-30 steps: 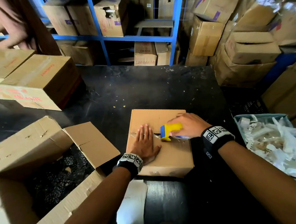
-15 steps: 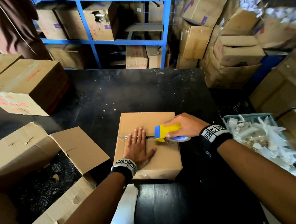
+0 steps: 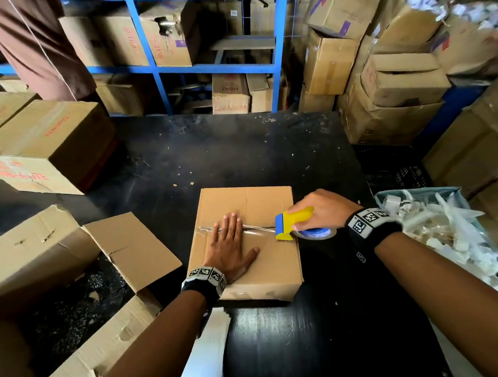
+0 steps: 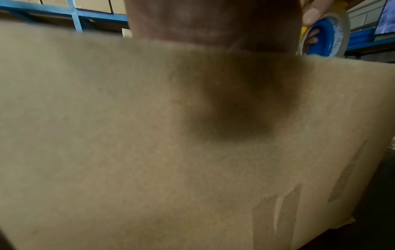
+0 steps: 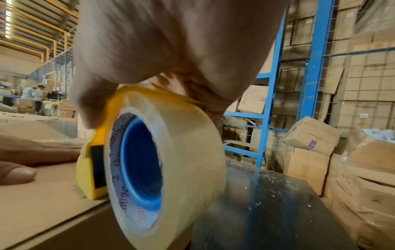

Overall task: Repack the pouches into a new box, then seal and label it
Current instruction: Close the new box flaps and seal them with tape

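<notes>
A closed cardboard box (image 3: 268,207) lies in the middle of the black table (image 3: 240,156). My left hand (image 3: 231,244) lies flat on its lid, fingers straight, pressing down a strip of clear tape (image 3: 259,230) that runs across the lid. My right hand (image 3: 322,210) grips a yellow and blue tape dispenser (image 3: 290,223) at the box's right edge. Its clear tape roll (image 5: 171,162) hangs just past the edge of the box (image 5: 42,203). The left wrist view is filled by the blurred lid of the box (image 4: 128,135), with the tape roll (image 4: 327,37) at top right.
A large open box (image 3: 42,259) with dark contents stands at the left. White sheets (image 3: 208,351) lie at the near table edge. A blue bin (image 3: 454,234) of white scraps is at the right. Sealed boxes (image 3: 44,142) sit far left; a person (image 3: 34,41) stands behind them.
My right hand has drawn the dispenser rightward across the lid to the box's right edge, laying out more tape. The left hand has stayed flat on the lid.
</notes>
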A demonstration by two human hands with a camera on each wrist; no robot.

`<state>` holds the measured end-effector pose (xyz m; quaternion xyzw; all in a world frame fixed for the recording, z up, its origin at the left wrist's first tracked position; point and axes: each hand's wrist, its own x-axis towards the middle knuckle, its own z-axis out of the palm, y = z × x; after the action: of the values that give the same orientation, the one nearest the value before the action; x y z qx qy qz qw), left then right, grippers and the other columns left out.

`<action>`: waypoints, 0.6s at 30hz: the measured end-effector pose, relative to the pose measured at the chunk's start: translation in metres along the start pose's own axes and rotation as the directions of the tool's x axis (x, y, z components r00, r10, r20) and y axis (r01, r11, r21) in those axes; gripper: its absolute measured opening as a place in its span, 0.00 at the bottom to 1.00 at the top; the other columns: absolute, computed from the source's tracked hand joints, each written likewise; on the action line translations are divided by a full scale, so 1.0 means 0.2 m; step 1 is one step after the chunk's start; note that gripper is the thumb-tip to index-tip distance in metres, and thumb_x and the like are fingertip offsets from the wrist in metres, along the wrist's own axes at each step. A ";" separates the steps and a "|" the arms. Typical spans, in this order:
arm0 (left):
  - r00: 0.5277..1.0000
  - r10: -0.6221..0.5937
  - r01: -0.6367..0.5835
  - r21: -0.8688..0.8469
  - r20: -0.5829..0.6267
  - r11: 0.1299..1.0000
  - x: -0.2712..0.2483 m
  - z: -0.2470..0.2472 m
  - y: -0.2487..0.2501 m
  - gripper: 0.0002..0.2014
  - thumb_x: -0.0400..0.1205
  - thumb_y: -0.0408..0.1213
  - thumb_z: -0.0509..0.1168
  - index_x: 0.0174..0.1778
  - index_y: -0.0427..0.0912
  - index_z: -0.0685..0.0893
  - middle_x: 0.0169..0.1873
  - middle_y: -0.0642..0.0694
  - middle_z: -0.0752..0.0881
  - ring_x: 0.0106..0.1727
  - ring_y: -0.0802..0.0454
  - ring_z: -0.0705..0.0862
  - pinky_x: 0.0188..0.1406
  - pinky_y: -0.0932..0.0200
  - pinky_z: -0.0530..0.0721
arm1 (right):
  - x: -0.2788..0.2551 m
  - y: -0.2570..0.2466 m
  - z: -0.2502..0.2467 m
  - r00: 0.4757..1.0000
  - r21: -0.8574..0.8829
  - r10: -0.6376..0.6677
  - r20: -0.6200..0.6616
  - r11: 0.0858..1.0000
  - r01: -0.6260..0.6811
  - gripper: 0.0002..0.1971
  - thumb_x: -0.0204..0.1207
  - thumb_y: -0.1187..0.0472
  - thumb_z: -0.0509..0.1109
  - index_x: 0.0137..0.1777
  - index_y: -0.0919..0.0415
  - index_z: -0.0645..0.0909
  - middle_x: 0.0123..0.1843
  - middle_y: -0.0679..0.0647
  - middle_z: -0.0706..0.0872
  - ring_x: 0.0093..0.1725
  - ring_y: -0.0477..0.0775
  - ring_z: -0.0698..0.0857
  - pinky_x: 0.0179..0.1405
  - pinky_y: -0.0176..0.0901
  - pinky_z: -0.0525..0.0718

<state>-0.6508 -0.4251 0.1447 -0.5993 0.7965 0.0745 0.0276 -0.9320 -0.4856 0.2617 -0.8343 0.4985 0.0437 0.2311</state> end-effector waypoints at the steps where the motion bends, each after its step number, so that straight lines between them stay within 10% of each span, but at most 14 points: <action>1: 1.000 0.004 -0.004 0.000 0.005 1.000 0.00 0.00 0.00 0.47 0.81 0.71 0.36 0.88 0.40 0.40 0.87 0.42 0.38 0.88 0.43 0.36 0.86 0.39 0.43 | 0.00 -0.02 0.00 1.000 -0.015 0.006 -0.010 1.000 -0.006 0.17 0.69 0.34 0.69 0.44 0.45 0.87 0.36 0.47 0.88 0.37 0.48 0.88 0.41 0.56 0.90; 5: 0.998 0.054 -0.054 -0.004 0.046 0.999 0.01 -0.01 0.08 0.47 0.81 0.69 0.38 0.87 0.37 0.40 0.86 0.35 0.38 0.87 0.37 0.36 0.85 0.36 0.41 | 0.01 -0.06 -0.01 0.999 -0.025 0.037 -0.033 0.999 -0.038 0.15 0.68 0.37 0.71 0.37 0.48 0.85 0.32 0.47 0.86 0.34 0.49 0.86 0.35 0.52 0.87; 11: 0.993 0.100 -0.101 0.013 0.063 0.995 0.05 -0.01 0.34 0.57 0.76 0.79 0.36 0.86 0.30 0.46 0.86 0.28 0.43 0.87 0.32 0.40 0.82 0.30 0.45 | 0.00 0.00 -0.01 0.999 0.017 0.010 -0.030 1.000 -0.010 0.03 0.65 0.33 0.73 0.35 0.25 0.83 0.29 0.40 0.82 0.34 0.45 0.82 0.33 0.41 0.77; 18: 0.996 0.071 -0.071 0.000 0.051 0.997 0.05 0.01 0.33 0.58 0.75 0.80 0.38 0.87 0.33 0.44 0.86 0.31 0.42 0.88 0.36 0.40 0.83 0.31 0.45 | -0.04 0.03 -0.05 1.000 0.145 -0.019 0.007 0.989 0.018 0.22 0.65 0.36 0.74 0.55 0.44 0.90 0.44 0.48 0.93 0.44 0.48 0.91 0.50 0.54 0.90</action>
<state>-0.7179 -0.4165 0.1470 -0.5685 0.8165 0.0900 0.0460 -0.9426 -0.4861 0.2705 -0.8198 0.4916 0.0090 0.2936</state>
